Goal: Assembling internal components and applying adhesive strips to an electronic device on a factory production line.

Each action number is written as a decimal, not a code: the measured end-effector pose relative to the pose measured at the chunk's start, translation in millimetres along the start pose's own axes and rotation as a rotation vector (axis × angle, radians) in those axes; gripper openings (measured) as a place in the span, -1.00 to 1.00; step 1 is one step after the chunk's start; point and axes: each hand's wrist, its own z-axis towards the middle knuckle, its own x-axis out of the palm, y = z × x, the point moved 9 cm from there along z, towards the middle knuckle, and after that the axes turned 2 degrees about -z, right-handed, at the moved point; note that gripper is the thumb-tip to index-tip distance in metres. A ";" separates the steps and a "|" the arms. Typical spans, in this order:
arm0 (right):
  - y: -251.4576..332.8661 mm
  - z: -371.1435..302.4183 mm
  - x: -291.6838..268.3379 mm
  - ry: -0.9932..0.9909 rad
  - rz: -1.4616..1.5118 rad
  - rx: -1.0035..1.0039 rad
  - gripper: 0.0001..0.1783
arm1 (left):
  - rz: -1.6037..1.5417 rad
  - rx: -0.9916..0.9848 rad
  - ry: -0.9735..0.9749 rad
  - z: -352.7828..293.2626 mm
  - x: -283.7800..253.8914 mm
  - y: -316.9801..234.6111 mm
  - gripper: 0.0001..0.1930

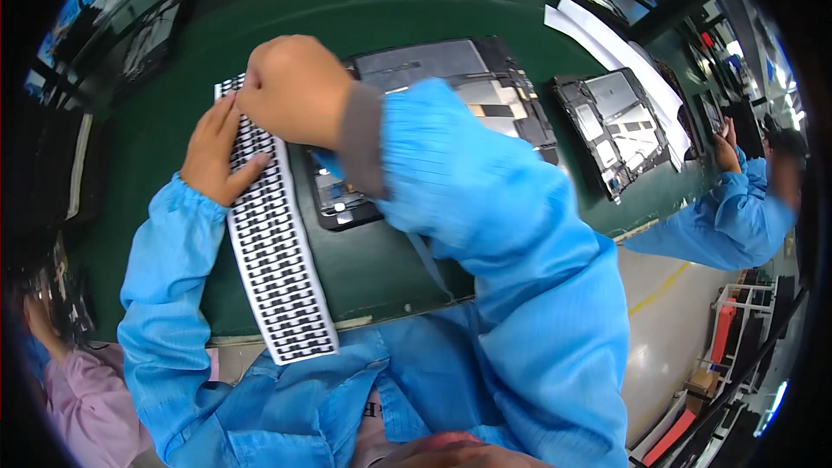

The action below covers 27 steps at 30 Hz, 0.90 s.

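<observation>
A long white strip sheet [276,269] with rows of small black stickers lies lengthwise on the green table, its near end hanging past the edge. My left hand [211,154] rests flat on its far part, thumb stretched out across the stickers. Over the sheet's far end, my right hand [299,91] is closed in a pinch, its fingertips close to my left fingers. Whatever the pinch holds is hidden. Partly behind my right hand and sleeve lies an opened tablet-like device [425,62], its inner parts showing.
Another opened device [620,117] lies to the right, beside white paper sheets [620,52]. More devices stand at the far right and far left. A co-worker in blue [724,217] works at the right. Someone's pink sleeve [91,399] shows at the lower left.
</observation>
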 end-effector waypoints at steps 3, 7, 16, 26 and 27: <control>-21.9 -42.8 -71.9 0.144 0.371 0.266 -0.77 | -0.075 0.055 -0.136 -13.5 -31.5 -12.9 -0.33; -91.4 -121.9 -147.7 0.005 0.585 0.469 -0.86 | -0.010 0.257 0.022 1.4 -74.8 -89.0 -0.41; -99.8 -163.5 -141.3 0.117 0.242 0.392 -0.96 | -0.331 0.782 0.022 38.1 -12.7 -231.1 -0.56; -99.1 -159.5 -135.3 0.091 0.163 0.403 -0.91 | -0.331 0.726 0.024 43.4 -5.3 -228.4 -0.65; -99.1 -158.9 -134.7 0.091 0.177 0.409 -0.91 | -0.338 0.719 0.027 43.3 -5.0 -227.5 -0.65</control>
